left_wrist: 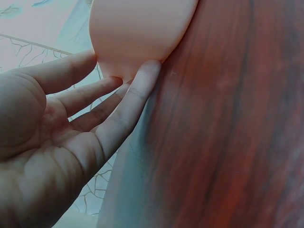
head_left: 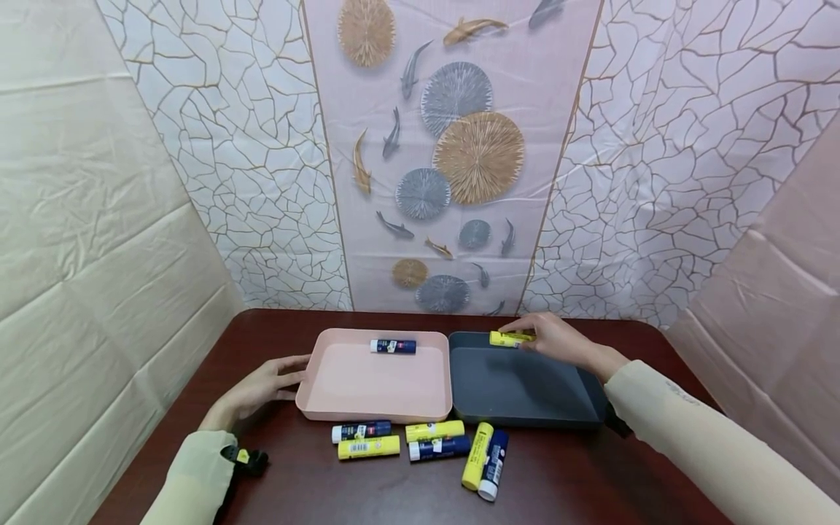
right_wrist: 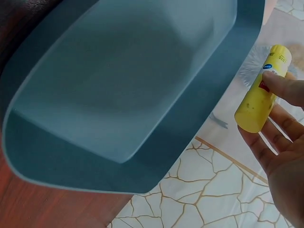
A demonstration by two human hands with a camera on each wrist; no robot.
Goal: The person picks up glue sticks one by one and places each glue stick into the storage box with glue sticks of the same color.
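My right hand (head_left: 558, 339) pinches a yellow glue stick (right_wrist: 263, 90) between thumb and fingers, above the far side of the dark blue-grey tray (head_left: 525, 418). In the right wrist view the stick is apart from the tray's rim. My left hand (head_left: 262, 385) touches the left end of the pink tray (head_left: 374, 394) with its fingertips, the fingers mostly straight in the left wrist view. A dark blue glue stick (head_left: 394, 346) with a white cap lies inside the pink tray near its far wall.
Several yellow and dark blue glue sticks lie in front of the trays, among them a yellow one (head_left: 369, 447), a blue one (head_left: 440, 448) and a slanted yellow one (head_left: 477, 456). The trays stand side by side on a dark red wooden table (head_left: 315, 488). Patterned cloth (head_left: 433, 240) hangs behind.
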